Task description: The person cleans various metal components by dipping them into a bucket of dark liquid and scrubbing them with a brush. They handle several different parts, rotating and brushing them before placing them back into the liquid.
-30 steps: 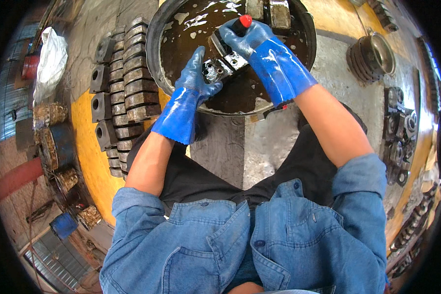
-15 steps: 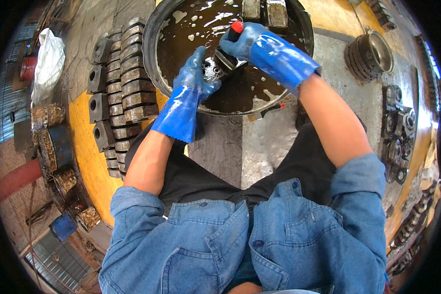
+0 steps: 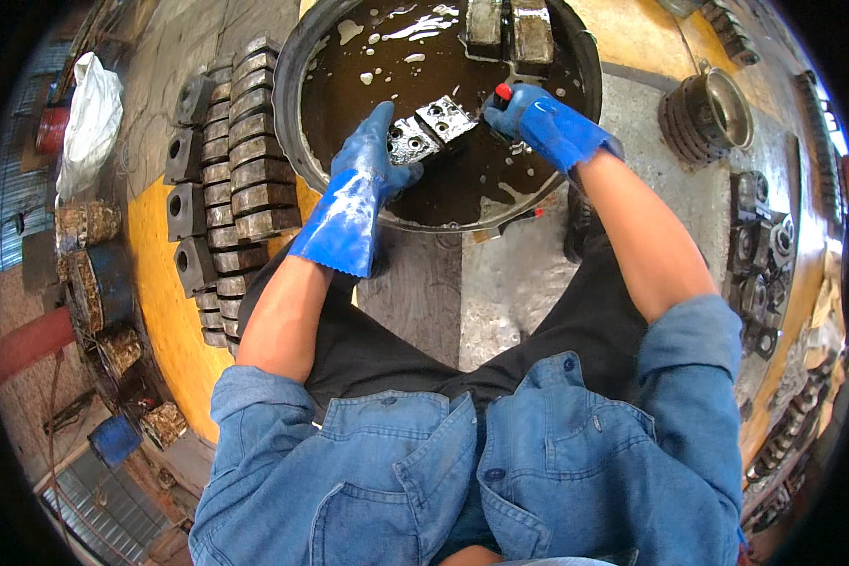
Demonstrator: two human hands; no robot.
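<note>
A wide black tub [image 3: 297, 141] of brown, foamy liquid is in front of me. My left hand [image 3: 363, 151], in a blue rubber glove, grips the left end of a wet metal block [image 3: 434, 132] with round holes in its face. It holds the block tilted over the liquid. My right hand [image 3: 519, 111], gloved alike, is closed round a tool with a red handle end [image 3: 505, 91]. The tool's working end is hidden. This hand is just right of the block, apart from it.
Two metal blocks [image 3: 531, 36] rest at the tub's far side. Rows of metal blocks [image 3: 262, 141] stand to the left. On the right are a stack of metal rings [image 3: 707, 111] and several dark machined parts [image 3: 762, 250]. A red-tipped tool [image 3: 524, 220] lies by the tub's near rim.
My right hand has moved right and slightly down with the tool, off the metal block. The block's holed face now shows. My left hand stays nearly in place.
</note>
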